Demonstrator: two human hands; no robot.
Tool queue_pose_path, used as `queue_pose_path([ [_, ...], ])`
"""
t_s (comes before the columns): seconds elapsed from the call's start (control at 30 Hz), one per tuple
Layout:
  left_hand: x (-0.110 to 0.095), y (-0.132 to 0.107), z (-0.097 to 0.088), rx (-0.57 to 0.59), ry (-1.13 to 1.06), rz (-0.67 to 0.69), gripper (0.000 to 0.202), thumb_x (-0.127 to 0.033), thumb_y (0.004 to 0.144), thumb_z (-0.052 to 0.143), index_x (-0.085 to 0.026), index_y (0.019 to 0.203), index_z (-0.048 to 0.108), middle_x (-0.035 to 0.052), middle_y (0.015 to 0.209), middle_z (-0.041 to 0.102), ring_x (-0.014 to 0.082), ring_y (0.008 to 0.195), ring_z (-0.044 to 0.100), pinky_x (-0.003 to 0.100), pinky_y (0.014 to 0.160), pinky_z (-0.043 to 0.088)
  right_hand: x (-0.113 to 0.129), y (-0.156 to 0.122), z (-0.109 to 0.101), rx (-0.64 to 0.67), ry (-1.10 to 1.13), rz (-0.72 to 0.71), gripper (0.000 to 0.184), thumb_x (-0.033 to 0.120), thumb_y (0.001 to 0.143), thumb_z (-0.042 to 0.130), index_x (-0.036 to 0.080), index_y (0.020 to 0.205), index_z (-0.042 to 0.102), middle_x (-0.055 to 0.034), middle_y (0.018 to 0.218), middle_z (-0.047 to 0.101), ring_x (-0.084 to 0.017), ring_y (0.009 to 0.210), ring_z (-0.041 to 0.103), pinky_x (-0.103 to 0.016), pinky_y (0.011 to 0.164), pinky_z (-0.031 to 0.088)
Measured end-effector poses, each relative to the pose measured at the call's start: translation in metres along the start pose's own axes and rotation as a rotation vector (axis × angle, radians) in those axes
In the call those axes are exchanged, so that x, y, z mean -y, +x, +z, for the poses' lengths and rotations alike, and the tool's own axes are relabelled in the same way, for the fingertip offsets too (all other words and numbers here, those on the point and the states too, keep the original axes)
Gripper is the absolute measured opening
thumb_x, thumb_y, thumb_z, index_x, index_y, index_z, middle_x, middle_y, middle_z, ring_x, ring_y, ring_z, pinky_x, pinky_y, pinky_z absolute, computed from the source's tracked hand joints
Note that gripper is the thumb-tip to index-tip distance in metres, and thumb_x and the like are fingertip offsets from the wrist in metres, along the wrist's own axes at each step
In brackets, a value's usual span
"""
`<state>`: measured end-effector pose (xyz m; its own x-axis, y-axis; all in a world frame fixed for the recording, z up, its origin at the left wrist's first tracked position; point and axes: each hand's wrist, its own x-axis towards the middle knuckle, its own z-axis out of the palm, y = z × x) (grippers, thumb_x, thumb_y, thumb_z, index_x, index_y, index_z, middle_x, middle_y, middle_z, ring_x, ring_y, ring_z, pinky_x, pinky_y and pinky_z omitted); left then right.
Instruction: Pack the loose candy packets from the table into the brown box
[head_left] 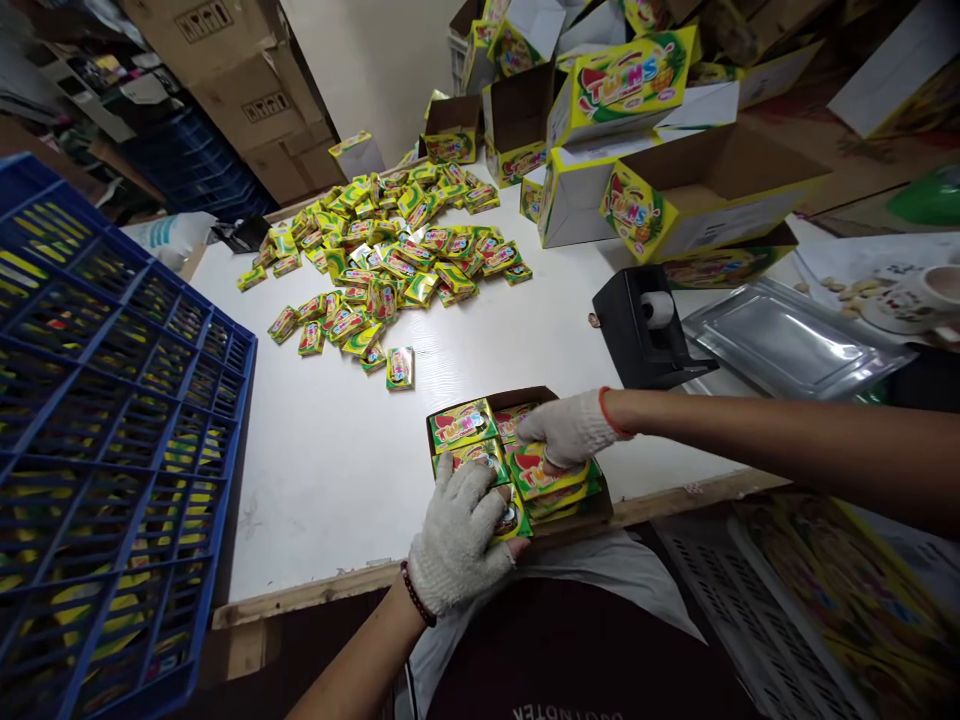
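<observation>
Packets marked Twins (461, 425) sit in the open carton (529, 394) on the counter (330, 470), left hand (461, 535) resting fingers spread, seemingly steadying them, right hand (574, 428) bent over one stack, whether pinching unclear.

Your left glove (459, 540) and right glove (571, 430) are matt, rough knitted cloth. Beneath them you have glossy printed card packs (461, 425) in a carton (604, 507) of matt brown board inside. Your counter (322, 470) is smooth, with a faint sheen (its near edge is a rough wood strip (300, 594)). Towards its right edge sit a black plastic tape dispenser (630, 335) and a shiny metal tray (795, 340); at its left, a plastic crate (161, 272).
</observation>
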<state>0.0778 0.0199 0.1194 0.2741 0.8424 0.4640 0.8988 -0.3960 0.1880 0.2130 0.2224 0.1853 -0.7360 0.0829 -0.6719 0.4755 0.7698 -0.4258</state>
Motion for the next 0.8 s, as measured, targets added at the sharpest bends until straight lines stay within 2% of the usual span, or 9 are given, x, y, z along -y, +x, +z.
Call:
queue_pose_path([
  [0.1,-0.001,0.001,-0.002,0.009,-0.012,0.005,0.031,-0.04,0.089,0.056,-0.017,0.11,0.057,0.0154,0.108,0.064,0.0308,0.104,0.062,0.069,0.102,0.041,0.001,-0.017,-0.017,-0.144,0.04,0.096,0.032,0.022,0.075,0.058,0.015,0.105,0.066,-0.0065,0.093,0.07,-0.02,0.078,0.062,-0.026,0.059,0.039],
  [0.17,-0.001,0.001,-0.002,0.016,-0.022,0.004,0.031,-0.039,0.089,0.057,-0.017,0.11,0.057,0.0154,0.108,0.064,0.0306,0.103,0.062,0.069,0.102,0.041,0.006,-0.019,-0.023,-0.215,-0.027,0.139,0.031,0.022,0.079,0.057,0.014,0.107,0.067,-0.0099,0.1,0.071,-0.022,0.084,0.065,-0.028,0.062,0.041],
  [0.3,0.0,-0.001,-0.001,0.026,-0.028,-0.005,0.032,-0.038,0.088,0.058,-0.017,0.113,0.056,0.015,0.111,0.063,0.0301,0.105,0.062,0.068,0.104,0.04,0.02,-0.003,-0.02,-0.225,-0.183,0.249,0.04,0.016,0.081,0.057,0.011,0.12,0.065,-0.0195,0.12,0.067,-0.03,0.104,0.065,-0.033,0.073,0.045],
  [0.43,0.0,-0.003,0.001,0.015,-0.024,-0.002,0.035,-0.038,0.088,0.058,-0.017,0.115,0.055,0.0162,0.113,0.063,0.031,0.107,0.061,0.07,0.104,0.039,0.023,0.002,-0.021,-0.312,-0.215,0.297,0.047,0.016,0.083,0.059,0.01,0.129,0.06,-0.0203,0.124,0.066,-0.033,0.108,0.065,-0.035,0.076,0.047],
  [0.5,0.0,-0.003,0.001,0.018,-0.023,-0.002,0.034,-0.038,0.088,0.058,-0.016,0.115,0.055,0.0167,0.113,0.063,0.0313,0.107,0.061,0.07,0.104,0.039,0.024,-0.007,-0.022,-0.262,-0.217,0.263,0.042,0.017,0.083,0.059,0.013,0.124,0.065,-0.0183,0.119,0.068,-0.032,0.104,0.066,-0.034,0.073,0.046],
  [0.6,0.0,-0.002,0.0,0.027,-0.034,-0.001,0.033,-0.038,0.088,0.058,-0.017,0.113,0.055,0.0164,0.112,0.063,0.0312,0.107,0.061,0.07,0.104,0.038,0.029,-0.018,-0.016,-0.039,-0.238,0.116,0.033,0.016,0.077,0.06,0.015,0.108,0.073,-0.0145,0.103,0.073,-0.029,0.088,0.069,-0.033,0.068,0.046],
  [0.67,0.0,-0.001,0.0,0.029,-0.039,0.0,0.033,-0.038,0.087,0.059,-0.016,0.112,0.055,0.0164,0.112,0.063,0.0314,0.107,0.061,0.07,0.104,0.038,0.034,-0.016,-0.005,0.061,-0.267,0.061,0.028,0.016,0.074,0.062,0.013,0.098,0.075,-0.0142,0.093,0.074,-0.027,0.08,0.068,-0.033,0.066,0.046],
  [0.73,0.001,-0.001,0.0,0.025,-0.037,-0.001,0.034,-0.037,0.087,0.06,-0.016,0.113,0.055,0.0165,0.111,0.063,0.0314,0.106,0.061,0.07,0.103,0.038,0.037,-0.004,0.007,0.06,-0.276,0.077,0.024,0.016,0.07,0.065,0.011,0.09,0.076,-0.0142,0.085,0.073,-0.027,0.075,0.067,-0.034,0.066,0.047],
  [0.8,0.001,-0.001,0.0,0.018,-0.036,0.003,0.034,-0.037,0.087,0.06,-0.016,0.112,0.056,0.0162,0.11,0.063,0.031,0.104,0.061,0.07,0.103,0.039,0.036,0.012,0.018,-0.005,-0.2,0.039,0.018,0.013,0.064,0.067,0.01,0.081,0.074,-0.013,0.076,0.071,-0.027,0.07,0.066,-0.034,0.064,0.047],
])
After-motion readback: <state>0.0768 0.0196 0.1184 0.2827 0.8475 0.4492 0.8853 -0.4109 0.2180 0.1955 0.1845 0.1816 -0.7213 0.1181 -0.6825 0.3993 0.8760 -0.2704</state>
